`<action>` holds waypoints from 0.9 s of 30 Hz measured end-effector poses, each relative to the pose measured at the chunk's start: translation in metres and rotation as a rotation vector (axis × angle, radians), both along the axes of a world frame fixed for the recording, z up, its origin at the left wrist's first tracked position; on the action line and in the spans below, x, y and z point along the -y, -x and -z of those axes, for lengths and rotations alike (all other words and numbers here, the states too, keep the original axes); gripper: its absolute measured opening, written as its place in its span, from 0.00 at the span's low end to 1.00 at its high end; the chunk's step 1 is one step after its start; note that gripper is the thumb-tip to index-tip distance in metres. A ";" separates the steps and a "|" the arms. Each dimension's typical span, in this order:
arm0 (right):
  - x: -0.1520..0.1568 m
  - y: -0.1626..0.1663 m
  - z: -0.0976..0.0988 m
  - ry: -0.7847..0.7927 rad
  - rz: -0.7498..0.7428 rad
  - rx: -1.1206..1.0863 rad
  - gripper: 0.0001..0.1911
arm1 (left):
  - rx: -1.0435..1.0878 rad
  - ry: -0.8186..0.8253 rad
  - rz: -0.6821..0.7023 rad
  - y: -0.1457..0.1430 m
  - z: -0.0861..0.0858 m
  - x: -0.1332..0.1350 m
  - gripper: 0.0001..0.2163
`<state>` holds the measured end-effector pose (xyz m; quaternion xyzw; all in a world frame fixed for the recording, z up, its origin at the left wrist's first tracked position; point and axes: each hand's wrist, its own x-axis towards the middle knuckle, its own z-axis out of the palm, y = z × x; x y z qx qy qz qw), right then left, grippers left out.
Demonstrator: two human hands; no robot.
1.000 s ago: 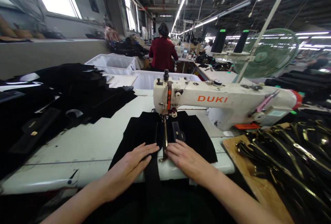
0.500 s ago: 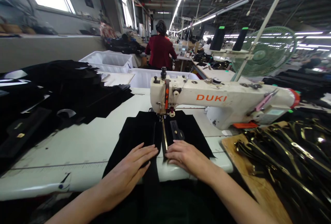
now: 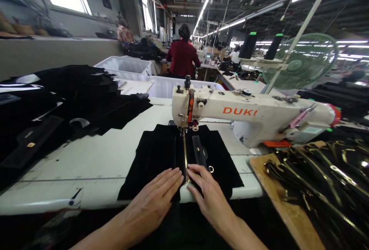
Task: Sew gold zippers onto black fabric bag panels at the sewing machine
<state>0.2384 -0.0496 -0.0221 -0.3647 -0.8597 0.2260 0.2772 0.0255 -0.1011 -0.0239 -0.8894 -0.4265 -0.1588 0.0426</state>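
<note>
Black fabric (image 3: pixel 152 154) lies flat under the needle and presser foot (image 3: pixel 183 130) of a white sewing machine (image 3: pixel 213 105). A gold-toothed zipper (image 3: pixel 185 155) runs from the foot toward me along the fabric's middle. My left hand (image 3: pixel 160 190) rests on the left part with its fingers stretched out. My right hand (image 3: pixel 209 190) has its fingertips on the fabric at the zipper's near end, thumb spread apart. Beside the zipper on the right part sit a black tab (image 3: pixel 198 150) with a gold stud and a gold ring (image 3: pixel 211 169).
Stacked black pieces (image 3: pixel 86 104) cover the table's left side. Black zippers with gold teeth (image 3: pixel 323 173) are heaped on a wooden board (image 3: pixel 268 179) at right. White bins (image 3: pixel 123 67), a person in a dark red top (image 3: pixel 183 57) and a green fan (image 3: pixel 300 61) stand beyond.
My right hand has shifted to the zipper's near end and its thumb has spread. The right part's near edge lies flatter, and the gold ring has come into view. The camera view has turned slightly left.
</note>
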 end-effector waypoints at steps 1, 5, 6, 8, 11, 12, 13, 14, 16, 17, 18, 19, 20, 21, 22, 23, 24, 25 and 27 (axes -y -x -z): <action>0.001 0.000 0.001 -0.024 -0.005 -0.006 0.21 | 0.012 0.003 -0.006 0.000 -0.001 0.000 0.33; 0.002 0.000 0.002 -0.168 -0.081 0.014 0.21 | 0.070 0.036 -0.034 0.001 0.001 0.000 0.33; 0.002 -0.001 0.002 -0.186 -0.096 0.030 0.21 | 0.081 0.042 -0.036 0.002 0.002 0.001 0.33; 0.002 -0.001 0.004 -0.209 -0.105 0.040 0.21 | 0.091 0.054 -0.035 0.002 0.004 0.001 0.32; 0.000 0.002 0.008 -0.229 -0.067 -0.023 0.18 | 0.077 0.051 -0.025 0.001 0.005 0.001 0.32; -0.001 0.003 0.009 -0.231 -0.050 -0.050 0.17 | 0.066 0.040 -0.019 0.000 0.005 0.001 0.32; -0.001 0.004 0.009 -0.230 -0.037 -0.071 0.16 | 0.053 0.028 -0.015 0.000 0.004 0.001 0.32; -0.001 0.005 0.010 -0.232 -0.026 -0.087 0.15 | 0.043 0.016 -0.011 -0.001 0.004 0.001 0.33; -0.001 0.007 0.008 -0.229 -0.015 -0.105 0.14 | 0.033 0.000 -0.005 -0.002 0.003 0.001 0.34; -0.001 0.008 0.007 -0.225 -0.011 -0.113 0.14 | 0.034 -0.006 -0.004 -0.002 0.003 0.001 0.35; -0.001 0.010 0.006 -0.216 -0.007 -0.119 0.13 | 0.038 -0.012 -0.004 -0.002 0.004 0.001 0.35; -0.001 0.011 0.004 -0.203 -0.003 -0.125 0.13 | 0.044 -0.020 -0.005 -0.003 0.004 0.001 0.35; -0.001 0.012 0.003 -0.195 0.001 -0.133 0.13 | 0.050 -0.029 -0.005 -0.003 0.005 0.001 0.35; -0.001 0.013 0.002 -0.186 0.003 -0.139 0.12 | 0.052 -0.036 -0.003 -0.002 0.006 0.001 0.35; -0.001 0.013 0.001 -0.182 0.007 -0.145 0.11 | 0.051 -0.042 0.001 -0.002 0.007 0.001 0.34; -0.002 0.013 0.000 -0.178 0.009 -0.146 0.10 | 0.044 -0.044 0.005 -0.001 0.008 0.001 0.34; -0.002 0.013 0.000 -0.173 0.008 -0.144 0.10 | 0.031 -0.044 0.010 -0.001 0.009 0.002 0.33; -0.002 0.012 0.000 -0.166 0.006 -0.137 0.09 | 0.014 -0.043 0.013 0.000 0.009 0.002 0.33; -0.002 0.009 -0.001 -0.134 0.019 -0.110 0.08 | -0.013 -0.039 0.015 0.001 0.011 0.003 0.33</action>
